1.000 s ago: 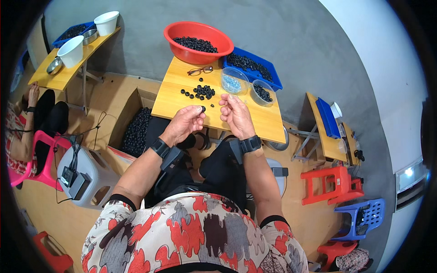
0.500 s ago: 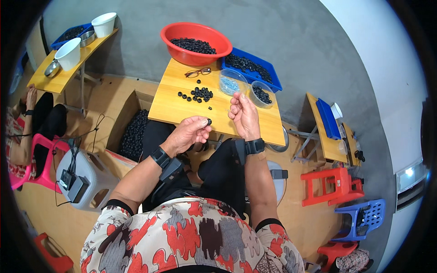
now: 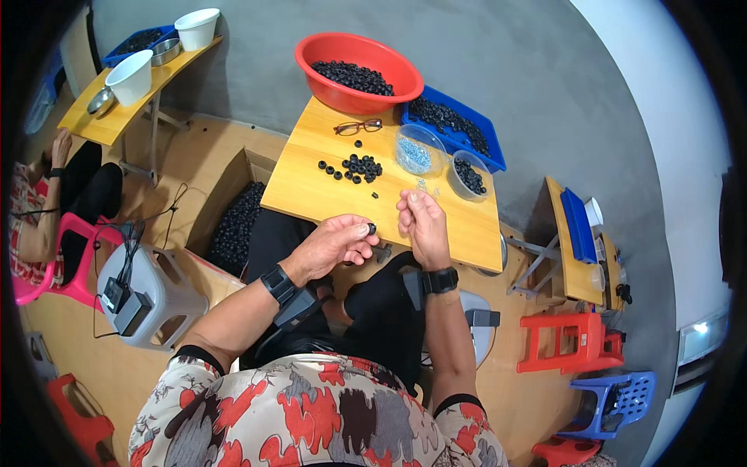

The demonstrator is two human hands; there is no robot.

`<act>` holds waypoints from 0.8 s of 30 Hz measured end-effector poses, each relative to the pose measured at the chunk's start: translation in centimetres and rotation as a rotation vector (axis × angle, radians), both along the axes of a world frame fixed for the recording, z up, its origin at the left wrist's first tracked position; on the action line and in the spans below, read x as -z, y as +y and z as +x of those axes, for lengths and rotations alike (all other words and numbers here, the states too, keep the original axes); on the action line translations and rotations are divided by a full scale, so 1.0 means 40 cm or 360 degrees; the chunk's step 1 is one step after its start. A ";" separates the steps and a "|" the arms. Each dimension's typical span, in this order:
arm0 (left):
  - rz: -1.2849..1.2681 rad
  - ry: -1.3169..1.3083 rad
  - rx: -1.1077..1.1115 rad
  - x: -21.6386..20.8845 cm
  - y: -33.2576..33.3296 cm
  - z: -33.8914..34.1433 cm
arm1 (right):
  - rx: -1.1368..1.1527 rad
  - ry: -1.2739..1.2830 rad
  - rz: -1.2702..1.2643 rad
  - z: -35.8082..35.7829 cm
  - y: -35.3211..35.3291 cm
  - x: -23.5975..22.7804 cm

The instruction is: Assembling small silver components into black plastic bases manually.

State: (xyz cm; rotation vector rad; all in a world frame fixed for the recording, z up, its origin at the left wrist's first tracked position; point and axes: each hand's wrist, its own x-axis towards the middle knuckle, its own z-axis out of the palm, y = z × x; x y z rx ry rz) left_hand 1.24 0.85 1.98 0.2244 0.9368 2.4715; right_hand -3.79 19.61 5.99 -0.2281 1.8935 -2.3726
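My left hand pinches a small black round bead-like part between thumb and forefinger, just off the table's near edge. To its right, my right hand has thumb and forefinger pressed together; whatever is between them is too small to make out. Beyond the hands, a loose group of similar black parts lies on the yellow table, with one stray part closer to me. A few tiny pale pieces lie by a clear tub of small bluish pieces. Another clear tub contains black parts.
A red basin and a blue tray, both with black parts, stand at the table's far side near eyeglasses. An open cardboard box of black parts is left of my legs. Another person sits far left.
My right hand has come down toward me, away from the tubs and nearer the left hand. My left hand still pinches the black part. The whole view has shifted slightly.
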 end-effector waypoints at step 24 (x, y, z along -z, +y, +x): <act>-0.0201 -0.0082 -0.0175 0.014 -0.023 -0.017 | 0.0066 0.1039 0.1650 -0.140 -0.028 0.126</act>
